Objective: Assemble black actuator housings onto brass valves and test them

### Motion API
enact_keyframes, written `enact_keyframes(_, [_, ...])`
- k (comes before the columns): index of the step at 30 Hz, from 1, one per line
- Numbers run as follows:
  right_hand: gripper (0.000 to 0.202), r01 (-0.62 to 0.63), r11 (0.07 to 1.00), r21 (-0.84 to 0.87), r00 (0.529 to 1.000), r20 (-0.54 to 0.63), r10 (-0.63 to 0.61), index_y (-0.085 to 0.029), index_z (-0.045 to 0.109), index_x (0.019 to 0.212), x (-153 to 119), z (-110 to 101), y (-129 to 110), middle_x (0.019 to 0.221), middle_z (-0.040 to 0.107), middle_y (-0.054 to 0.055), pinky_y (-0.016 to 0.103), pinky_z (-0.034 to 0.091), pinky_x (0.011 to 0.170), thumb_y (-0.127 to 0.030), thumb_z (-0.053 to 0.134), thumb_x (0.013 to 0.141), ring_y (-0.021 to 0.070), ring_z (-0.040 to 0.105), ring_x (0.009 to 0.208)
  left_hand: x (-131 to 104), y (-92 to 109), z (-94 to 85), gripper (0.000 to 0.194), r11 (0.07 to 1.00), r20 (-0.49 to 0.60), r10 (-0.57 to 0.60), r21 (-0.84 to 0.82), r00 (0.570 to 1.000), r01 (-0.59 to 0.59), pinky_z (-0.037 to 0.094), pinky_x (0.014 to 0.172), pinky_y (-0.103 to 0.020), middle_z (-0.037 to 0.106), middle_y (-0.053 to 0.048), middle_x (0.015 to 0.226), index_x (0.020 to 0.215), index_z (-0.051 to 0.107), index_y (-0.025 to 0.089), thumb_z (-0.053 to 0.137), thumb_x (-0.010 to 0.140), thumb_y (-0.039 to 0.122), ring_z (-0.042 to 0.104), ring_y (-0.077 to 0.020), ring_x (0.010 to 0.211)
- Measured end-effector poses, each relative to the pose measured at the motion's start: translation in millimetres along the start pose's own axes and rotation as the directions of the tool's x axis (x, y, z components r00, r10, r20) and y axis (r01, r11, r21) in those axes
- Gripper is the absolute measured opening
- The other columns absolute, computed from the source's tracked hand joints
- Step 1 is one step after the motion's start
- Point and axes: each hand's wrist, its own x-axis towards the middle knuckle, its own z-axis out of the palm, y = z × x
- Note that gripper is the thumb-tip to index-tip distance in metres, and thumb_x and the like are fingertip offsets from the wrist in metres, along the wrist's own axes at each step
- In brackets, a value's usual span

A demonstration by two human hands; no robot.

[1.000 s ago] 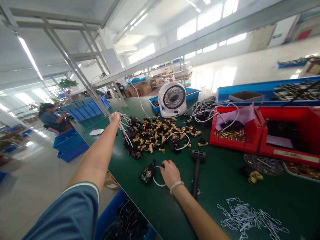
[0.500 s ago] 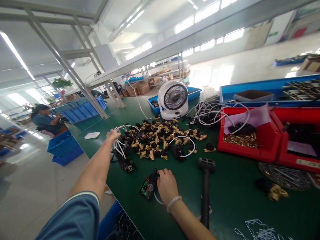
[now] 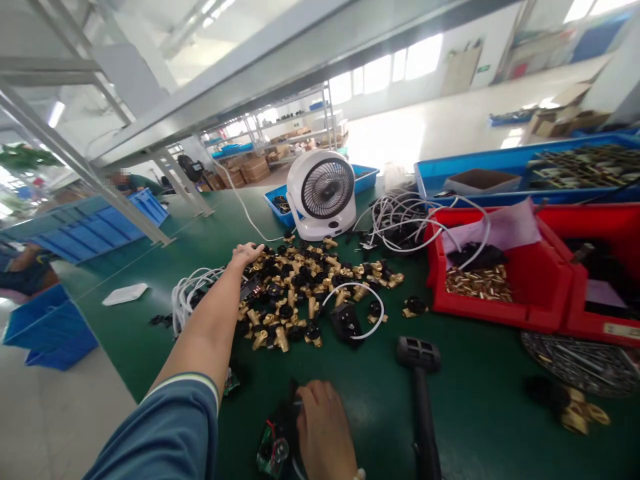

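My left hand [image 3: 248, 254] reaches across to the far left edge of a pile of brass valve fittings with black caps [image 3: 313, 270]. Its fingers are stretched out over the edge of the pile, and no held part is visible. A bundle of white cables [image 3: 187, 300] lies to the left of my forearm, partly hidden by it. Near the front edge of the view, my right hand [image 3: 327, 427] is closed round a black housing with an exposed green circuit board [image 3: 274, 450]. A black-headed hammer [image 3: 420, 393] lies to the right of that hand.
A white fan [image 3: 325, 190] stands behind the pile. Red bins [image 3: 500, 313], one with small brass pieces, are at the right. A metal shelf beam [image 3: 225, 87] runs overhead. Blue crates [image 3: 50, 327] and a seated person are at the left.
My left hand has moved away from the white cables, rightward to the pile. The view has turned, so the fan and pile sit further left. My right hand still holds the housing, lower in view.
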Motion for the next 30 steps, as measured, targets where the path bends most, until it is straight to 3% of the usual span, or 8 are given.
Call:
enact_keyframes(5, [0.038, -0.019, 0.998, -0.055, 0.989, -0.148, 0.01, -0.023, 0.062, 0.084, -4.0, 31.8, 8.4, 0.084, 0.062, 0.003, 0.036, 0.038, 0.075, 0.002, 0.056, 0.056, 0.0222, 0.051, 0.079, 32.5, 6.8, 17.8, 0.04, 1.0, 0.099, -0.028, -0.008, 0.995, 0.029, 0.052, 0.099, -0.049, 0.062, -0.011, 0.13, 0.125, 0.061, 0.017, 0.06, 0.095, 0.044, 0.062, -0.0255, 0.116])
enact_keyframes(8, [0.032, -0.041, 0.993, -0.109, 0.989, -0.144, 0.025, -0.022, 0.059, 0.082, -5.1, 48.4, 10.6, 0.082, 0.062, 0.003, 0.036, 0.036, 0.074, -0.001, 0.06, 0.057, 0.0223, 0.05, 0.079, 44.6, 17.6, 25.2, 0.037, 0.999, 0.147, 0.001, -0.035, 0.989, 0.004, 0.055, 0.094, -0.046, 0.064, -0.01, 0.125, 0.122, 0.062, 0.016, 0.06, 0.096, 0.042, 0.064, -0.0238, 0.11])
enact_keyframes(11, [0.028, -0.068, 0.99, -0.126, 0.991, -0.122, 0.053, -0.021, 0.059, 0.082, -4.6, 48.7, 7.1, 0.083, 0.062, 0.004, 0.037, 0.035, 0.076, -0.002, 0.063, 0.062, 0.0222, 0.049, 0.08, 45.2, 28.5, 30.6, 0.035, 0.998, 0.181, 0.033, -0.062, 0.983, -0.022, 0.057, 0.09, -0.043, 0.065, -0.009, 0.121, 0.12, 0.062, 0.016, 0.061, 0.096, 0.04, 0.065, -0.0231, 0.105])
enact_keyframes(16, [0.021, -0.036, 0.997, -0.072, 0.997, 0.059, 0.04, -0.02, 0.062, 0.092, 2.2, 15.7, -5.6, 0.093, 0.064, 0.006, 0.036, 0.037, 0.078, -0.005, 0.063, 0.076, 0.0223, 0.051, 0.086, 24.1, 38.2, 31.3, 0.034, 0.994, 0.223, 0.08, -0.094, 0.972, -0.061, 0.059, 0.085, -0.04, 0.066, -0.008, 0.117, 0.12, 0.062, 0.015, 0.061, 0.096, 0.038, 0.067, -0.021, 0.1])
enact_keyframes(20, [0.018, -0.085, 0.994, -0.062, 0.981, 0.169, 0.095, -0.018, 0.063, 0.097, 8.1, -4.7, -14.4, 0.101, 0.065, 0.008, 0.039, 0.039, 0.086, -0.008, 0.06, 0.083, 0.0245, 0.052, 0.093, 1.7, 47.0, 33.9, 0.03, 0.988, 0.218, 0.122, -0.122, 0.968, -0.097, 0.059, 0.085, -0.039, 0.066, -0.007, 0.116, 0.116, 0.064, 0.015, 0.062, 0.095, 0.036, 0.067, -0.0209, 0.099])
enact_keyframes(24, [0.019, -0.108, 0.993, -0.058, 0.972, 0.204, 0.117, -0.017, 0.064, 0.098, 11.0, -9.5, -20.4, 0.103, 0.063, 0.009, 0.042, 0.041, 0.091, -0.006, 0.055, 0.085, 0.0264, 0.052, 0.098, -23.1, 58.4, 42.3, 0.031, 0.979, 0.202, 0.167, -0.154, 0.965, -0.137, 0.058, 0.084, -0.039, 0.068, -0.007, 0.112, 0.113, 0.065, 0.014, 0.061, 0.096, 0.039, 0.067, -0.0202, 0.097])
enact_keyframes(30, [0.021, -0.092, 0.996, -0.013, 0.986, 0.138, 0.093, -0.016, 0.065, 0.101, 11.9, -6.7, -22.4, 0.102, 0.064, 0.01, 0.044, 0.042, 0.097, -0.006, 0.052, 0.087, 0.026, 0.053, 0.1, -65.9, 72.0, 46.6, 0.032, 0.964, 0.183, 0.245, -0.149, 0.952, -0.219, 0.057, 0.088, -0.041, 0.067, -0.007, 0.115, 0.112, 0.066, 0.015, 0.061, 0.095, 0.041, 0.066, -0.0228, 0.102])
